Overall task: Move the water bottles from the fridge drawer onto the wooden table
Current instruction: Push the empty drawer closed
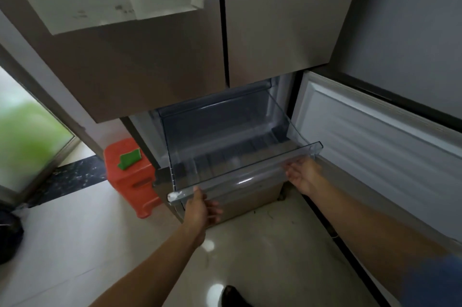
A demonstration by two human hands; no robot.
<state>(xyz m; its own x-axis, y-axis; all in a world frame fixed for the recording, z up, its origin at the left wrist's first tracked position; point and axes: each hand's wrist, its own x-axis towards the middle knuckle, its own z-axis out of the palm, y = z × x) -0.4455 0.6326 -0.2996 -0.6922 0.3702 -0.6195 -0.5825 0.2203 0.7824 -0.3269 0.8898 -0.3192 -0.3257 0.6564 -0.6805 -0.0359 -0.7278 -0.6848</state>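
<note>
Where it juts from the fridge (160, 76) at frame centre, the clear fridge drawer (246, 160) shows no bottles inside. Left hand (203, 206) lower centre, fingers loosely spread under its front lip; right hand (303, 174), fingers slack beneath the right end. Orange stool (130, 179) centre-left.

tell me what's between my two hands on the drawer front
Only the drawer's clear front lip runs between the left hand and right hand; nothing else there, in the head view.
</note>
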